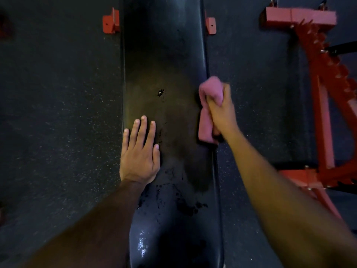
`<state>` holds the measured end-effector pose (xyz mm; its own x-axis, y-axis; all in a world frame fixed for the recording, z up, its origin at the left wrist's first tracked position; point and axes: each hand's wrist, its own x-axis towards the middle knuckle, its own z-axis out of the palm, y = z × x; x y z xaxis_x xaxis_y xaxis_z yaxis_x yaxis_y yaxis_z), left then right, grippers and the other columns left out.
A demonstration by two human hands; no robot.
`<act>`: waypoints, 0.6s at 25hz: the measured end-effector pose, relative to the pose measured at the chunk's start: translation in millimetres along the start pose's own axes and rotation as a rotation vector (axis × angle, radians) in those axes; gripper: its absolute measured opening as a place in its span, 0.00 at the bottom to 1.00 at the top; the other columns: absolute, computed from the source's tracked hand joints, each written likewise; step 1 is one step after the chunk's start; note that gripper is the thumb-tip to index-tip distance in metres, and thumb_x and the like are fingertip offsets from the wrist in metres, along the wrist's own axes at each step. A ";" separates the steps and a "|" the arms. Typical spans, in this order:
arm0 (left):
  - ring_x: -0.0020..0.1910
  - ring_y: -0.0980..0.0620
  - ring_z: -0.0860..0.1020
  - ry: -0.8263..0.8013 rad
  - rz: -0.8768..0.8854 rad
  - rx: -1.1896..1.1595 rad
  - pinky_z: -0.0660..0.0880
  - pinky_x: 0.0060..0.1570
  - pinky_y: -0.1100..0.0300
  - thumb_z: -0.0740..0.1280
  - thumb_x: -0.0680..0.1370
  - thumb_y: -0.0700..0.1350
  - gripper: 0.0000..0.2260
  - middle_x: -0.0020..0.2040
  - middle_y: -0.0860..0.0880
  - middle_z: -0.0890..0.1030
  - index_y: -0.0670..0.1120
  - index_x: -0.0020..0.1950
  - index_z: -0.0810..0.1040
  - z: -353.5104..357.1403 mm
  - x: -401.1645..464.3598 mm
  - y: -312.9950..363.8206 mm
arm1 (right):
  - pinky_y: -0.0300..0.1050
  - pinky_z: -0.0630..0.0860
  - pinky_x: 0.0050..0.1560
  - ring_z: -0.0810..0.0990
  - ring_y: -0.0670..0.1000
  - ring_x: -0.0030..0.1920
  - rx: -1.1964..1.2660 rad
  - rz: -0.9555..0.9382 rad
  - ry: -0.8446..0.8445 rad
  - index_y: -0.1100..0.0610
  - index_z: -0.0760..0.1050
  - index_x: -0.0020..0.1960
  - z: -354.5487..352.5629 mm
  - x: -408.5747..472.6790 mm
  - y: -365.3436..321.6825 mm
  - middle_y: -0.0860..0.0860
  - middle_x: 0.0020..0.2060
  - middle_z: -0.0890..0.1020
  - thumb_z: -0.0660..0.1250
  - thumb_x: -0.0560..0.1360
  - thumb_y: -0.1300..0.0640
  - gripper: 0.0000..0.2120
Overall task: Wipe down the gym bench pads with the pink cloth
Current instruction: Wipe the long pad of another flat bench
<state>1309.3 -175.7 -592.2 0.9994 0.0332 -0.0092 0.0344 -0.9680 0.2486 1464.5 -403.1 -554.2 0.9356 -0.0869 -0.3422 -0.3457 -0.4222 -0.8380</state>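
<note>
A long black bench pad [170, 64] runs up the middle of the view, worn and cracked, with a small tear [160, 92] near its centre. My left hand [140, 151] lies flat on the pad's left side, fingers straight. My right hand [221, 111] grips the bunched pink cloth [206, 113] and holds it against the pad's right edge. Part of the cloth hangs below my fist along the side of the pad.
Red bench feet [110, 23] [211, 25] stick out on both sides of the pad at the top. A red steel frame with a toothed adjuster [324, 78] stands on the right. Dark speckled rubber floor [58, 113] surrounds the bench.
</note>
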 end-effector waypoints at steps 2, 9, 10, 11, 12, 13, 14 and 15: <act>0.84 0.45 0.53 -0.006 -0.005 -0.008 0.51 0.82 0.41 0.51 0.84 0.53 0.28 0.85 0.44 0.56 0.45 0.84 0.59 -0.7 -0.3 -0.8 | 0.41 0.79 0.54 0.79 0.38 0.56 0.030 0.068 -0.006 0.47 0.66 0.70 -3.0 -61.4 30.8 0.46 0.60 0.78 0.67 0.80 0.60 0.22; 0.84 0.45 0.53 0.009 0.003 -0.009 0.52 0.82 0.41 0.52 0.84 0.53 0.29 0.85 0.45 0.56 0.45 0.84 0.60 0.3 0.7 -0.8 | 0.59 0.79 0.61 0.77 0.49 0.62 -0.158 0.000 -0.019 0.48 0.65 0.70 -3.6 -75.2 34.1 0.49 0.65 0.73 0.66 0.77 0.52 0.23; 0.84 0.45 0.53 0.011 0.004 -0.010 0.52 0.82 0.40 0.52 0.84 0.53 0.29 0.85 0.45 0.56 0.45 0.84 0.60 0.1 0.1 -1.3 | 0.59 0.79 0.61 0.76 0.50 0.63 -0.218 -0.040 -0.009 0.49 0.64 0.71 0.7 -54.6 21.7 0.50 0.67 0.71 0.66 0.77 0.52 0.24; 0.84 0.46 0.53 0.013 0.006 -0.015 0.53 0.82 0.40 0.52 0.84 0.53 0.28 0.85 0.45 0.56 0.45 0.84 0.60 -0.6 0.1 -0.7 | 0.60 0.78 0.62 0.75 0.52 0.65 -0.303 -0.105 -0.002 0.50 0.63 0.72 3.7 -35.7 11.0 0.52 0.68 0.69 0.66 0.77 0.51 0.25; 0.84 0.46 0.53 0.015 0.005 -0.018 0.53 0.82 0.40 0.52 0.84 0.53 0.28 0.85 0.46 0.56 0.46 0.84 0.60 -1.8 1.2 0.2 | 0.60 0.77 0.64 0.73 0.54 0.67 -0.398 -0.173 -0.005 0.50 0.62 0.74 4.6 -20.4 -1.1 0.53 0.70 0.67 0.67 0.77 0.51 0.27; 0.84 0.46 0.53 0.015 0.000 -0.018 0.53 0.82 0.41 0.52 0.84 0.53 0.28 0.85 0.46 0.56 0.46 0.84 0.60 -3.0 1.8 0.5 | 0.59 0.76 0.65 0.71 0.55 0.69 -0.487 -0.243 -0.023 0.50 0.61 0.75 3.8 -8.0 -13.6 0.54 0.72 0.65 0.68 0.77 0.51 0.29; 0.84 0.46 0.53 0.014 -0.002 -0.018 0.53 0.82 0.41 0.52 0.84 0.53 0.28 0.85 0.46 0.56 0.46 0.84 0.60 -4.0 1.4 0.1 | 0.57 0.76 0.65 0.70 0.56 0.69 -0.559 -0.326 -0.047 0.50 0.61 0.76 1.2 2.4 -25.2 0.54 0.73 0.64 0.70 0.77 0.52 0.32; 0.84 0.47 0.53 0.016 0.004 -0.019 0.53 0.82 0.41 0.52 0.84 0.54 0.28 0.85 0.46 0.56 0.46 0.84 0.60 -3.7 1.5 -0.5 | 0.57 0.76 0.64 0.70 0.56 0.69 -0.615 -0.425 -0.064 0.50 0.61 0.76 -3.3 12.4 -35.8 0.54 0.73 0.64 0.72 0.75 0.54 0.33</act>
<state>1310.7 -174.2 -588.7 0.9994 0.0334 0.0072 0.0303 -0.9633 0.2666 1488.8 -392.0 -527.1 0.9672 0.2404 -0.0817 0.1641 -0.8374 -0.5213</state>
